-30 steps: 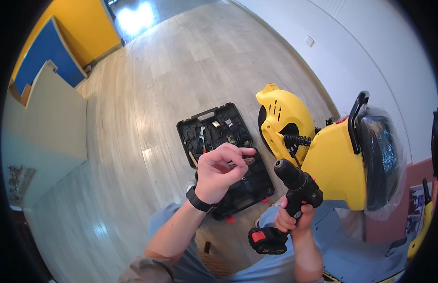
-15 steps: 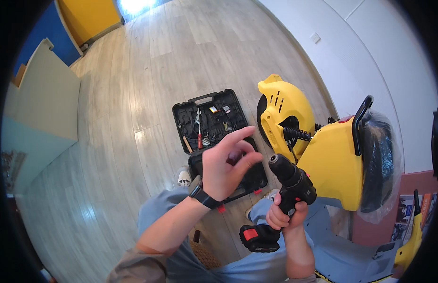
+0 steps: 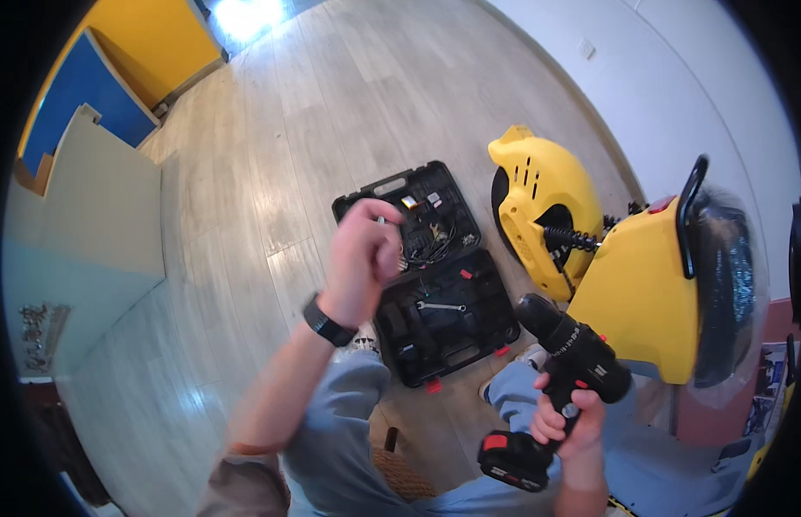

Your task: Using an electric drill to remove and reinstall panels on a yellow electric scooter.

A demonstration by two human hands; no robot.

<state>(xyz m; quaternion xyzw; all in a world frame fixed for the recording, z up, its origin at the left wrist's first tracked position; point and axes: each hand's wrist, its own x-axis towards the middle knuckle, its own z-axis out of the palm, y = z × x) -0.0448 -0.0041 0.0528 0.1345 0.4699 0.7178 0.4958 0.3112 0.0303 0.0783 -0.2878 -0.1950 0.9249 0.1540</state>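
Observation:
My right hand (image 3: pixel 573 422) is wrapped round the grip of a black cordless drill (image 3: pixel 590 358), whose chuck points up and to the left. A battery pack with a red button (image 3: pixel 514 457) sits at the drill's base. My left hand (image 3: pixel 357 258), slightly blurred, hovers over the left side of the open black tool case (image 3: pixel 387 332). Its index finger and thumb are apart, and I see nothing in it. Part of the case's far half is hidden behind this hand. A combination wrench (image 3: pixel 441 306) lies in the near half; cables and small parts (image 3: pixel 439 241) lie in the far half.
Right of the case stands a yellow scooter-like vehicle with a front fender (image 3: pixel 555 185), a coil spring (image 3: pixel 571 239) and a plastic-wrapped black seat (image 3: pixel 723 293). A white wall (image 3: pixel 624 86) runs behind it. At the left is a pale counter (image 3: pixel 99 198). A woven seat (image 3: pixel 400 472) is beneath me.
My left hand has moved left, away from the drill, and now covers part of the case's far half. The wrench has come into sight. The drill stays in my right hand, its chuck still up-left.

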